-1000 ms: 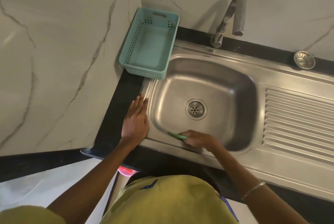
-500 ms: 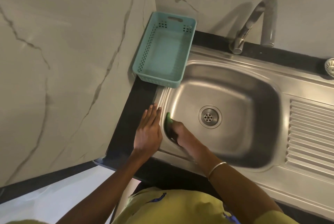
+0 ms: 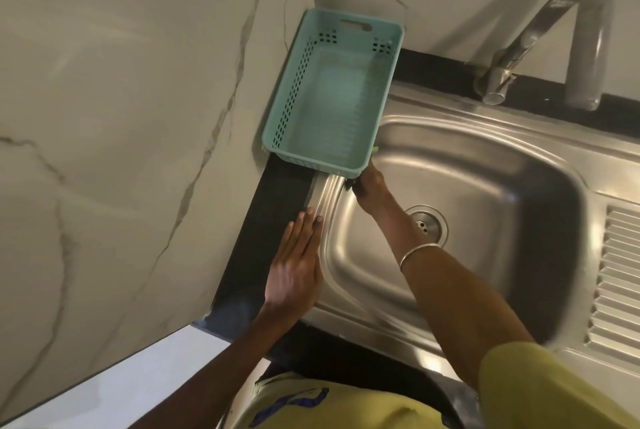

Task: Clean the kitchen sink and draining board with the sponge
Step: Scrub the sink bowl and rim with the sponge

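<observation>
While the right hand (image 3: 369,188) reaches into the far left corner of the sink (image 3: 485,193), most of what it holds is hidden from where I stand. Only a sliver of bright green shows at the basket's near corner, with a dark patch under the fingers against the sink's rim; that is all I can see of the sponge (image 3: 375,150). The fingers seem curled round it, though the hand is blurred and its fingertips vanish beneath the teal basket (image 3: 298,89), which sits on the black counter (image 3: 263,221) in the corner of the marble walls and overhangs the sink's left edge.

The left hand (image 3: 294,273) lies flat, fingers straight and together, holding nothing, resting partly on the counter and partly on the steel rim just beside the basin. A thin bangle (image 3: 417,253) circles the right wrist, and the forearm crosses over the drain (image 3: 427,226), covering its left part.

At the right, the ribbed draining board (image 3: 620,290) is cut off by the picture's edge. Behind the basin, the curved tap (image 3: 588,30) is smeared by motion, its details hard to read.
</observation>
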